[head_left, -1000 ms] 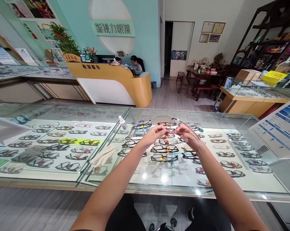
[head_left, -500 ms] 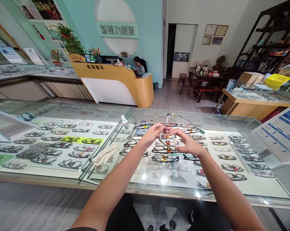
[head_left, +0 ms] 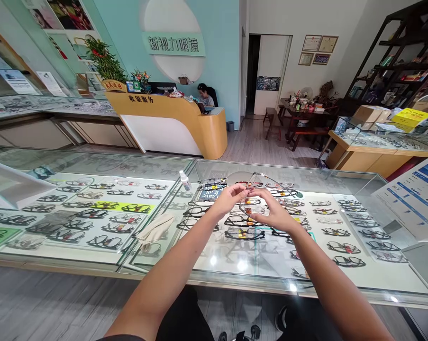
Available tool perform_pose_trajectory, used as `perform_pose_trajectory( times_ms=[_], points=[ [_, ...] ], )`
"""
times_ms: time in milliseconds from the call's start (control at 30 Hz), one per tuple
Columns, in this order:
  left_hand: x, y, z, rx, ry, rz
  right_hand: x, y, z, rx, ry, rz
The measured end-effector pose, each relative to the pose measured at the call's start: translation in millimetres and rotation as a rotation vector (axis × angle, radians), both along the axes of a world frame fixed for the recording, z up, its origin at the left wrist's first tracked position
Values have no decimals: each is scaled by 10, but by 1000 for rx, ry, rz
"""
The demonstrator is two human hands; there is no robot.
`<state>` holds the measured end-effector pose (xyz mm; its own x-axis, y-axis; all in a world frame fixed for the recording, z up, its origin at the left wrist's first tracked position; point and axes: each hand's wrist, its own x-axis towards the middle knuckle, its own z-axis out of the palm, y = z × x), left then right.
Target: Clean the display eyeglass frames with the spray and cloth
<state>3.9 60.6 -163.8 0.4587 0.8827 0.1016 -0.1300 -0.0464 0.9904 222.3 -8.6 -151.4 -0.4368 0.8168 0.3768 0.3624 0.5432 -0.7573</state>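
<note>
Above the glass display counter (head_left: pixel 214 279), a pair of glasses (head_left: pixel 269 179) with thin dark temples is held up between my two hands. My left hand (head_left: pixel 232 199) pinches it with thumb and fingertips from the left. From the right, the bent fingers of my right hand (head_left: pixel 273 210) close on the same frame, and the fingertips of both hands nearly meet. Fingers partly cover the lenses. Below lie rows of other glasses, among them a dark-framed pair (head_left: pixel 244 233) with a yellow tag.
A small white spray bottle (head_left: pixel 185 180) and a beige cloth (head_left: pixel 156 229) rest on the counter to the left. At right stands a printed card (head_left: pixel 413 199). Beyond the counter, a person (head_left: pixel 205 97) sits behind a wooden reception desk (head_left: pixel 214 132).
The glasses have come slightly lower and to the right, with their angle changed a little. My left hand has shifted right, and my hands are closer together.
</note>
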Motion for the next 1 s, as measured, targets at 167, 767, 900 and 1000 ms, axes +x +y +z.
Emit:
perform_pose_trajectory(
  times_ms=[167,767,900,1000],
  points=[
    [58,-66,-8,11,-42,18,-67,-5,-124,72,-20,-105],
    [158,-225,35,-153,-223,25,-258,-86,-160,362,-232,-384],
    [138,-240,85,-158,-232,34,-261,-106,-123,392,-284,-384],
    [125,-221,90,-129,-216,59,-266,-125,-79,396,-307,-370]
  ],
)
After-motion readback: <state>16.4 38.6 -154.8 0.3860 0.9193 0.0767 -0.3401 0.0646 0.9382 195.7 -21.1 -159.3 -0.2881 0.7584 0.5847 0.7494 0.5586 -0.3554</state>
